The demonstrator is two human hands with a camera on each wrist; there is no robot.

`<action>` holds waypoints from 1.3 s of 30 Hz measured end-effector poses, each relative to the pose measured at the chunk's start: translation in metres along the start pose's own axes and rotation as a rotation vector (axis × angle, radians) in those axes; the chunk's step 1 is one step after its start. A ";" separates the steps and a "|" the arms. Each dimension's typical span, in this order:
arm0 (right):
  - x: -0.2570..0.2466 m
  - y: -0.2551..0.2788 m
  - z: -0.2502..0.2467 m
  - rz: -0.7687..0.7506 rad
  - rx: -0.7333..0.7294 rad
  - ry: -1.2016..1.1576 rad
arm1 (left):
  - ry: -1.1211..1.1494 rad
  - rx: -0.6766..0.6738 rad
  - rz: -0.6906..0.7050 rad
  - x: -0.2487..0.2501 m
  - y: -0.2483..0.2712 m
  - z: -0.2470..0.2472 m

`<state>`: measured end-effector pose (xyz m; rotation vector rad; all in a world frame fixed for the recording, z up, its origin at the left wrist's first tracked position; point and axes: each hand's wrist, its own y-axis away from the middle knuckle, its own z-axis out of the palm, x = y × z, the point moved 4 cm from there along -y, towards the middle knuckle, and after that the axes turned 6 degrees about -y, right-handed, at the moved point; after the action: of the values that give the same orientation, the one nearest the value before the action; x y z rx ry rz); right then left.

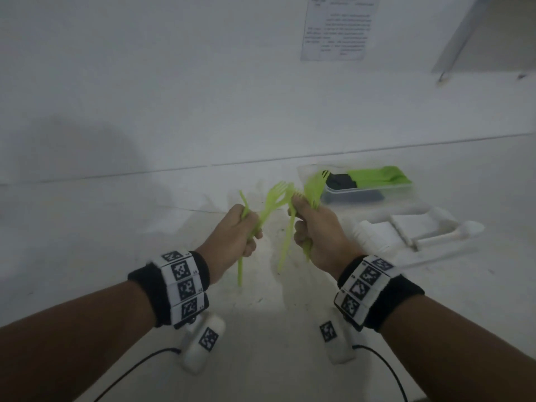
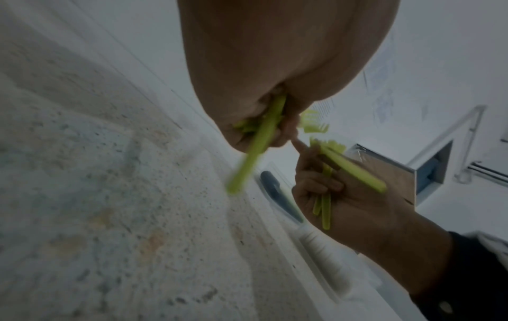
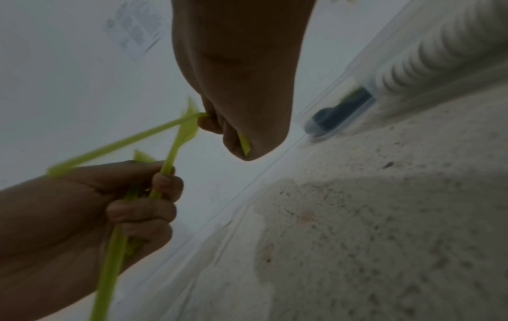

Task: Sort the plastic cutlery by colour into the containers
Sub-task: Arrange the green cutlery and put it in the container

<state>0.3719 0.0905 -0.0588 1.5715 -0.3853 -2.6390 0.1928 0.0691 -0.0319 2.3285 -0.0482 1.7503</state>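
The clear container (image 1: pixel 368 195) sits on the white table (image 1: pixel 116 242) to the right, with green and dark cutlery in it already. Both hands are held up near it, the left hand (image 1: pixel 232 230) curled round green forks (image 1: pixel 272 198) and the right hand (image 1: pixel 316 230) curled round more green forks (image 1: pixel 313 187). The prongs cross, so they may catch, and a fork could slip out and fall

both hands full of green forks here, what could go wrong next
1. The left hand and right hand each grip several green forks fanned at different angles; one may slip out onto the floor.
2. The tines nearly meet between the hands and could tangle when they part.
3. The clear container already holds green and dark pieces together, so dropping the bundle there may mix colours.
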 end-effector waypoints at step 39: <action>0.022 -0.003 0.020 0.100 -0.015 0.059 | -0.281 0.121 0.038 -0.010 0.030 -0.005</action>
<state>0.3443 0.0937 -0.0700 1.5782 -0.4287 -2.5092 0.1805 0.0393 -0.0354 2.6617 -0.0341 1.4658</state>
